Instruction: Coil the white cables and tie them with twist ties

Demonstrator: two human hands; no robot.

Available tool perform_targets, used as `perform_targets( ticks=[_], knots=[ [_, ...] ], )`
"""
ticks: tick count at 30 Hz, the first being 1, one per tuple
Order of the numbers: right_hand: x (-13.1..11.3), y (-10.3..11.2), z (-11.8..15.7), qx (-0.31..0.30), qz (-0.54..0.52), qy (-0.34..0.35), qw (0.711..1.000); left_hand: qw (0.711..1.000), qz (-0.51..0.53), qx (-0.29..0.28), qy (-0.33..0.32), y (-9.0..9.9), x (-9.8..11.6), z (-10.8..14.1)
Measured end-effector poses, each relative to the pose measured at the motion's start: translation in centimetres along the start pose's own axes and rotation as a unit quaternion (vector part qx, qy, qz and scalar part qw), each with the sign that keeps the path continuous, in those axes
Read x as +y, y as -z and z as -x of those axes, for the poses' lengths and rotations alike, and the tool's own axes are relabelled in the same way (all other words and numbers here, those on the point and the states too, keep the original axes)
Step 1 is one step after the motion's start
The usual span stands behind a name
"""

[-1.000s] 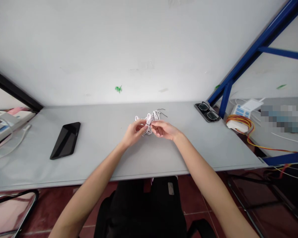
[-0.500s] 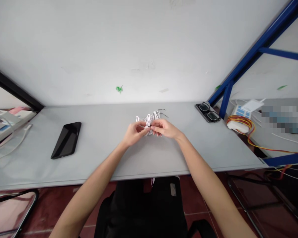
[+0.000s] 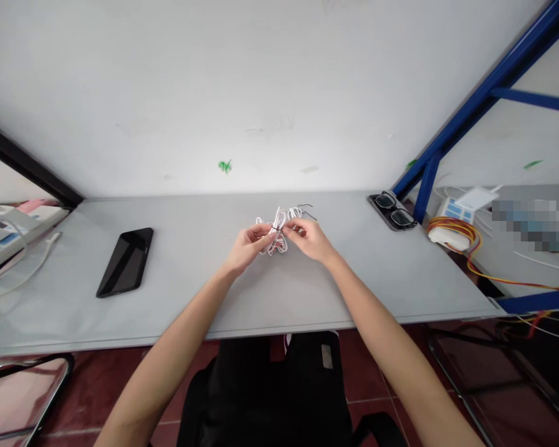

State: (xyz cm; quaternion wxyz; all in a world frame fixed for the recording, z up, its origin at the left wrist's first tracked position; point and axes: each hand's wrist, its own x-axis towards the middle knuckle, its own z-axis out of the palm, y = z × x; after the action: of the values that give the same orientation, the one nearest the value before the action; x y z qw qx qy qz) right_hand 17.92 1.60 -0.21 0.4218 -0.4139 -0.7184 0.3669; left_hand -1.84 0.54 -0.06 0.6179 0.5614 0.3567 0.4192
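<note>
Near the middle of the grey table, a bundle of white cable [image 3: 278, 215] is pinched between the thumb and fingers of my left hand [image 3: 246, 249]. A thin black twist tie [image 3: 276, 229] runs round the waist of that bundle. My right hand [image 3: 313, 239] is closed at the tie's right side, its thumb and fingertips pinching the tie's end. Behind my right hand lie more white cable loops [image 3: 295, 213], partly hidden. Thin black wire ends [image 3: 310, 215] stick out beside them to the right.
A black phone [image 3: 125, 261] lies at the left on the grey table [image 3: 190, 298]. Eyeglasses [image 3: 402, 217] rest on a dark flat case at the back right. Beyond the blue frame [image 3: 427, 186] are a white power strip and red-yellow wires [image 3: 470, 239]. Loose white cable [image 3: 40, 267] lies far left.
My right hand has shifted slightly up, its fingers curling in more at the tie. The bundle has tilted a little, and its lower loops show more below my fingers.
</note>
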Motion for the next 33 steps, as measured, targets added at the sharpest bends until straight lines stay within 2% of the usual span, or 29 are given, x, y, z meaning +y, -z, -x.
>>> perform_targets(
  ticks=[1, 3, 6, 9, 11, 14, 17, 20, 21, 23, 25, 27, 30, 31, 33],
  knots=[
    [0.0, 0.1, -0.1, -0.02, -0.072, -0.043, 0.996, 1.0, -0.019, -0.002, -0.016, 0.0, 0.0, 0.0],
    [0.0, 0.4, -0.2, -0.065, -0.202, -0.122, 0.97, 0.998, -0.048, -0.015, -0.041, 0.0, 0.1, 0.1],
    [0.2, 0.7, -0.3, -0.159, -0.34, -0.218, 0.901, 0.995, -0.075, -0.028, -0.062, 0.0, 0.0, -0.1],
    [0.6, 1.0, -0.3, -0.233, -0.414, -0.269, 0.838, 0.994, -0.08, -0.025, -0.077, 0.0, -0.3, -0.3],
    [0.7, 1.0, -0.3, -0.244, -0.426, -0.27, 0.828, 0.993, -0.084, -0.018, -0.081, 0.1, -0.5, -0.3],
    [0.7, 0.9, -0.3, -0.198, -0.416, -0.254, 0.85, 0.992, -0.098, -0.008, -0.076, -0.1, -0.4, -0.2],
    [0.4, 0.6, -0.3, -0.129, -0.353, -0.207, 0.903, 0.994, -0.098, -0.008, -0.054, -0.2, 0.0, 0.0],
    [0.0, 0.2, 0.0, -0.066, -0.176, -0.077, 0.979, 0.999, -0.046, -0.012, -0.011, -0.3, 0.3, 0.0],
    [-0.1, 0.0, 0.1, -0.029, -0.102, -0.026, 0.994, 1.0, -0.015, -0.017, 0.006, -0.2, 0.4, 0.0],
    [-0.1, -0.3, 0.2, 0.054, 0.026, 0.055, 0.997, 0.998, 0.048, -0.025, 0.033, -0.1, 0.3, -0.1],
    [-0.2, -0.6, 0.4, 0.104, 0.091, 0.093, 0.986, 0.995, 0.088, -0.028, 0.047, -0.1, 0.2, -0.2],
    [-0.2, -0.8, 0.3, 0.105, 0.082, 0.088, 0.987, 0.994, 0.094, -0.025, 0.04, -0.1, 0.2, -0.1],
    [-0.2, -1.0, 0.0, 0.081, -0.058, -0.002, 0.995, 0.999, 0.033, -0.004, 0.0, -0.2, 0.2, 0.0],
    [-0.2, -1.0, -0.1, 0.066, -0.126, -0.043, 0.989, 1.0, 0.003, 0.006, -0.015, -0.2, 0.2, 0.1],
    [-0.1, -0.9, -0.4, 0.024, -0.26, -0.119, 0.958, 0.998, -0.046, 0.023, -0.036, -0.2, 0.1, 0.1]
  ],
)
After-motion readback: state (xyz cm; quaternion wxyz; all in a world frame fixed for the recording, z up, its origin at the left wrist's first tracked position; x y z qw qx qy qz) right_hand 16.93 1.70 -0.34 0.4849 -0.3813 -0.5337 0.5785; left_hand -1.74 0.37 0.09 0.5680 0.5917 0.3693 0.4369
